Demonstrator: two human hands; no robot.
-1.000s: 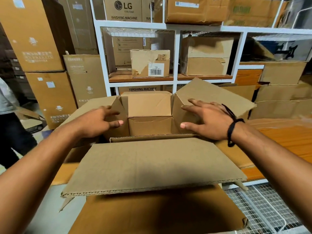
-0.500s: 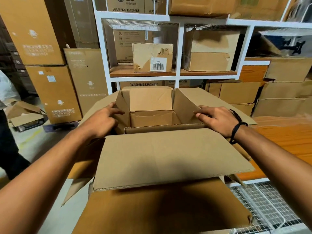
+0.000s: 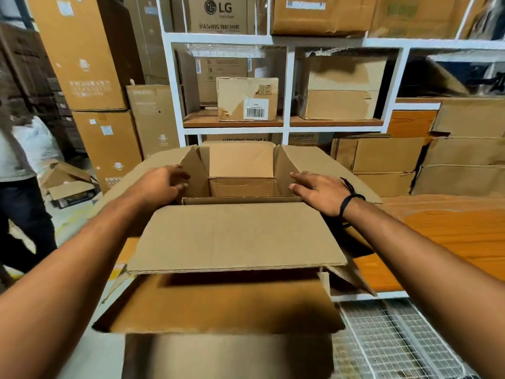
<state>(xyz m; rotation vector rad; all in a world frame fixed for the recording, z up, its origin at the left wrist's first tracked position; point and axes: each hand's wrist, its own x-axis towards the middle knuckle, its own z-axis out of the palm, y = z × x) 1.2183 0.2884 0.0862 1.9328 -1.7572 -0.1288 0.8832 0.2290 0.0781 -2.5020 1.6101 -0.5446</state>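
An open brown cardboard box sits in front of me with its four flaps spread. Its near flap lies toward me over a second cardboard box below. My left hand rests on the left side flap, fingers reaching to the box's inner left wall. My right hand, with a black cord at the wrist, rests with straight fingers on the right side flap at the box's rim. The inside of the box shows only bare cardboard.
A white shelf rack stands behind, holding a labelled carton and other cartons. Tall cartons are stacked at left. A person stands at far left. An orange wooden surface and a wire mesh panel lie at right.
The side flaps have been pushed outward and the box mouth has opened wider. Both hands have moved apart, from the inner flaps to the box's rim. The view has shifted slightly.
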